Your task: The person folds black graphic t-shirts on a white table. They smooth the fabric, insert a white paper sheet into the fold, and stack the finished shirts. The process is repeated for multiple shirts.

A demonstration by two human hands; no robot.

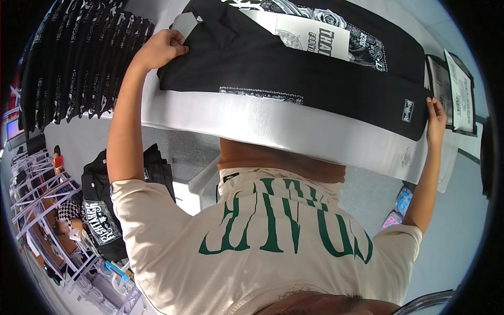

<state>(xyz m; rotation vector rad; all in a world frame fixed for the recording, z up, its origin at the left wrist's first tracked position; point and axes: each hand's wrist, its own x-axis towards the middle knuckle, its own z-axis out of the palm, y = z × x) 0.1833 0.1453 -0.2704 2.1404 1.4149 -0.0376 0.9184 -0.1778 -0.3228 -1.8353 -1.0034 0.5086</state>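
A black printed T-shirt (pixel 252 67) lies across the pale tabletop (pixel 267 120), with one side folded over towards the far side. My left hand (pixel 167 47) pinches its edge near the collar at the left. At the right, the fingertips of my right hand (pixel 436 112) hold the end of the folded panel, beside a small woven-look label patch (pixel 408 111). A white printed card (pixel 315 37) rests on the shirt, partly covered by the fold. Beyond the card shows a rose and paisley print (pixel 368 47). A printed border strip (pixel 262 94) runs along the near folded edge.
A tall stack of folded black garments (pixel 78 63) stands at the far left of the table. At the right end are printed cards in a dark holder (pixel 460 92). More black garments (pixel 102 220) lie lower left, near metal racks (pixel 43 197) and another person (pixel 69 220).
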